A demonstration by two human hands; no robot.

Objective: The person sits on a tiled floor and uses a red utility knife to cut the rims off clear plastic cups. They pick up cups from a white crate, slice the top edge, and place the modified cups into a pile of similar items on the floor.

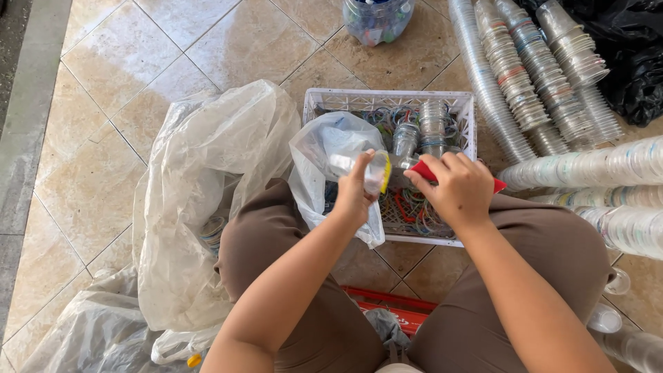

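My left hand (354,193) grips a clear plastic cup (366,170) with a yellow rim band, held on its side over a white plastic crate (464,110). My right hand (457,188) is closed on a red-handled tool (431,173), its tip touching the cup's rim. The crate on the floor between my knees holds several clear cups (420,131) and a tangle of coloured plastic rings (407,207). A small clear bag (330,148) droops over the crate's left corner, just behind my left hand.
A large crumpled clear bag (200,200) lies left of my knee. Long stacks of clear cups (539,83) lie to the right, beside black bags (632,62). A clear jar of coloured bits (376,19) stands beyond the crate. A red stool (394,307) is under me.
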